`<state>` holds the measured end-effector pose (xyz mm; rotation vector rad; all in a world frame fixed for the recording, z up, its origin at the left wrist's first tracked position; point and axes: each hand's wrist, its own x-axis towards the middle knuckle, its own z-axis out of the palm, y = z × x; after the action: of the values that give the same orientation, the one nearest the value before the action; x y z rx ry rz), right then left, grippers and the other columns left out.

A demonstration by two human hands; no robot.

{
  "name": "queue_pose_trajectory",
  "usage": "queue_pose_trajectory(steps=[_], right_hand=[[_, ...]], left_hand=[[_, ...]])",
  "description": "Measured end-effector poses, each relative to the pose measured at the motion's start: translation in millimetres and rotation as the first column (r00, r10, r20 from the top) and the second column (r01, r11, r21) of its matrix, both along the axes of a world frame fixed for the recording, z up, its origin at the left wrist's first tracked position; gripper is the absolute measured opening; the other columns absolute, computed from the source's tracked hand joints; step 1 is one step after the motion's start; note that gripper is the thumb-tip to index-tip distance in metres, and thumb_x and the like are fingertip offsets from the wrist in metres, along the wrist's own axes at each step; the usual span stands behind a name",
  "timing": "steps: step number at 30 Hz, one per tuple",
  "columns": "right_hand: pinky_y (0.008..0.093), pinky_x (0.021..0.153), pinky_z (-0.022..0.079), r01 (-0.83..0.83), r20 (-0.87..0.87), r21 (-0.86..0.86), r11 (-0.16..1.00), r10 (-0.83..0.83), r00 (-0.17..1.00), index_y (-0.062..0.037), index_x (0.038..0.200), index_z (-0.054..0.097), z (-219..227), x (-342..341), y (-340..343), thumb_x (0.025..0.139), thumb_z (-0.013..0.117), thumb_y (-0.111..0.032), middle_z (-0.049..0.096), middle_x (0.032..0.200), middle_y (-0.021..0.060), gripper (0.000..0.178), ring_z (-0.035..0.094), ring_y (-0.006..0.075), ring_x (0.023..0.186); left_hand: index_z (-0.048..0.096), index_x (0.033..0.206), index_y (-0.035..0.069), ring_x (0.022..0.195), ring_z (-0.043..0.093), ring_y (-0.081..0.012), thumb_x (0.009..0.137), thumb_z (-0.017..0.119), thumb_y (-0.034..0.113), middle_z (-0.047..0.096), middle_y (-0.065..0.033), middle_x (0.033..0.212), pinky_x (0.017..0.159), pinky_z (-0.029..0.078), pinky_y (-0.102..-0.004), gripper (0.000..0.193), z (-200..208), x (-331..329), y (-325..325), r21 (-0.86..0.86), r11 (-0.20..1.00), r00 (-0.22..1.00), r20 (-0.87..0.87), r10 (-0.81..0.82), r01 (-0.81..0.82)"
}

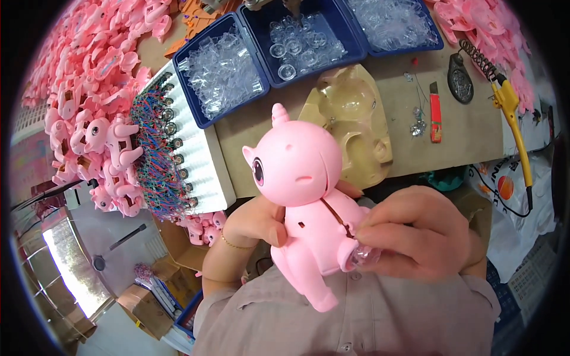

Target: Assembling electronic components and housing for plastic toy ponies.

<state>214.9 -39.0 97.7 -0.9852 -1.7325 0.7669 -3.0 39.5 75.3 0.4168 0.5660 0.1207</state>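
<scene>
A pink unicorn toy [301, 160] is tilted in front of my chest, its horn pointing up and one dark eye showing. An open seam runs down its body, with a small brown hole in the belly. Fingers of my left hand [252, 225] are wrapped around the toy's left side and back. At the opposite side my right hand [418, 231] has its fingers bent and pressed together on a clear plastic piece [363, 255], which sits at the end of a pink limb. The fingers partly hide that piece.
Blue bins [265, 89] of clear plastic parts stand at the back, by a beige moulded fixture [356, 130]. Wired round parts [163, 148] lie on a white corrugated tray [211, 172]. Pink toy parts [89, 71] pile up left. A red cutter [436, 118] and yellow-handled tool [510, 107] lie right.
</scene>
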Motion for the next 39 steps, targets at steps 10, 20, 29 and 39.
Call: queue_pose_trajectory(steps=[10,20,29,39], right_hand=[[0.0289,0.054,0.048,0.095,-0.044,0.13,0.987,-0.089,0.995,-0.003,0.094,0.066,-2,-1,-8,0.059,0.084,-0.014,0.064,0.088,0.0087,0.041,0.063,0.0198,0.069],[0.0289,0.055,0.047,0.034,-0.066,0.033,0.999,-0.032,0.997,-0.0049,0.093,0.066,0,5,-7,0.062,0.084,-0.015,0.063,0.087,0.0079,0.037,0.062,0.0202,0.068],[0.0279,0.06,0.047,-0.045,-0.061,-0.125,0.991,0.038,0.997,-0.0073,0.087,0.07,1,16,-1,0.064,0.082,-0.02,0.061,0.088,0.0043,0.029,0.06,0.0173,0.073],[0.0334,0.072,0.049,-0.07,-0.096,-0.263,0.962,0.046,0.994,-0.0007,0.093,0.068,-2,25,8,0.064,0.082,-0.039,0.064,0.096,0.0116,0.05,0.062,0.027,0.08]], left_hand=[[0.036,0.132,-0.004,0.109,0.058,-0.0292,0.059,0.088,0.029,0.053,-0.0213,0.123,0.092,0.05,-0.041,0.095,-1,4,-15,-0.293,0.956,0.994,0.102,0.048,-0.017],[0.041,0.124,-0.009,0.088,0.064,-0.0271,0.051,0.085,0.023,0.059,-0.0229,0.106,0.077,0.056,-0.0378,0.091,3,9,-12,-0.193,0.98,0.999,0.009,0.048,-0.045],[0.046,0.123,-0.007,0.102,0.062,-0.0292,0.066,0.079,0.017,0.059,-0.0209,0.114,0.087,0.053,-0.037,0.07,0,11,-7,-0.295,0.955,0.994,0.107,0.018,0.014],[0.045,0.127,-0.003,0.11,0.056,-0.0281,0.055,0.086,0.017,0.057,-0.019,0.118,0.095,0.046,-0.0393,0.085,2,11,-4,0.064,0.952,0.954,0.029,0.299,-0.3]])
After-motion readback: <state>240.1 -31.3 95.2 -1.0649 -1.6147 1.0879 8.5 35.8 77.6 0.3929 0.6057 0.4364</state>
